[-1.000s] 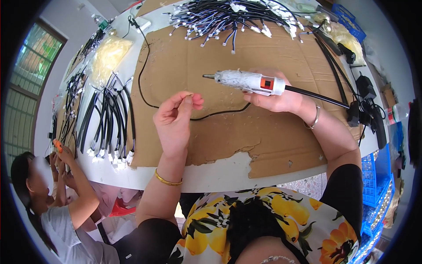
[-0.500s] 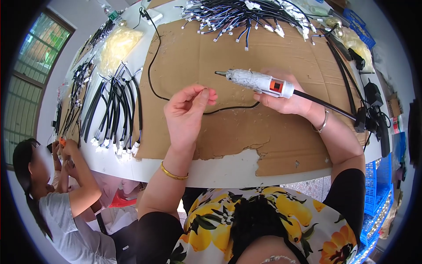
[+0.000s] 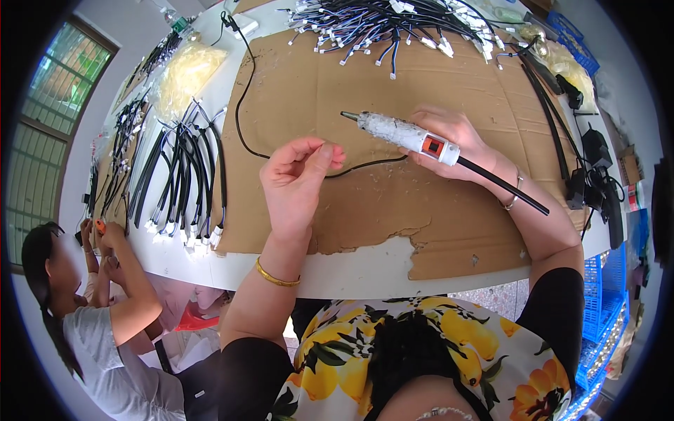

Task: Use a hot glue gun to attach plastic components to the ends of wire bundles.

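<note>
My right hand (image 3: 456,137) is wrapped round a white glue gun (image 3: 397,133) over the cardboard sheet (image 3: 421,203). The gun's dark nozzle points left, and a black glue stick (image 3: 502,184) juts out of its back end. Old glue coats the front of its body. To the left of the nozzle, my left hand (image 3: 298,179) is raised with thumb and fingers pinched together; what they hold, if anything, is too small to make out. A black power cord (image 3: 242,112) runs across the cardboard behind my left hand toward the gun.
A heap of wire harnesses with white connectors (image 3: 393,28) lies at the far edge. Black sleeved cables (image 3: 186,168) and a yellowish plastic bag (image 3: 189,77) are on the left. Black adapters (image 3: 595,151) sit at right above blue crates (image 3: 602,302). A co-worker (image 3: 105,316) sits lower left.
The glue gun has tilted, its back end swinging down and slightly left, so the glue stick's free end now shows over my right forearm. My left hand has barely moved.
</note>
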`<state>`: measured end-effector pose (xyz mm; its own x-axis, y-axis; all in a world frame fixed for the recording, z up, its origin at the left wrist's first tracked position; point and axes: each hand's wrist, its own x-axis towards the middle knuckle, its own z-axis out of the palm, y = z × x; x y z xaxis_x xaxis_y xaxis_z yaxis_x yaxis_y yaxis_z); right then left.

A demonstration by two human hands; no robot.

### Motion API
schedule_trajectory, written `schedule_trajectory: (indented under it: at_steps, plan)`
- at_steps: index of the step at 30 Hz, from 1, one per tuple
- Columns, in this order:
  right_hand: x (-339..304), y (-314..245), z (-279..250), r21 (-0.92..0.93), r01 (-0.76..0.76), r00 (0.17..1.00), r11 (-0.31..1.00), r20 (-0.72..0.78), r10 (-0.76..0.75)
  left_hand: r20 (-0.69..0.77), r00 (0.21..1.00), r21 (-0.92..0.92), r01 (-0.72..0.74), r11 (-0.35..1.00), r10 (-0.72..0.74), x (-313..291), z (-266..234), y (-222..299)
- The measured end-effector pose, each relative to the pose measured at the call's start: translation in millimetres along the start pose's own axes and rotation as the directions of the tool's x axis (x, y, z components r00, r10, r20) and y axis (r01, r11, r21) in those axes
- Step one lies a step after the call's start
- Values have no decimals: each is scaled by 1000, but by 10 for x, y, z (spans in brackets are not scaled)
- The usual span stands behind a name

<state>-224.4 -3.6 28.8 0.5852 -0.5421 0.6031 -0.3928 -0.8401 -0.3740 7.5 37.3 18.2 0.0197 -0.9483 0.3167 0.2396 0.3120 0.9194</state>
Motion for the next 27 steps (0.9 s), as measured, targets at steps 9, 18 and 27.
schedule_trajectory:
  at_steps: [9,18,27]
  plan:
    - [17,-352,-27,315,-380,922,870,52,384,79,980,-142,193,971,-184,-85,201,11]
    - [45,-449,-29,377,-373,917,848,10,399,134,967,13,218,976,-218,-132,395,2]
    - [43,-329,54,217,-61,976,974,-190,103,72,961,110,257,960,-265,-92,539,38]
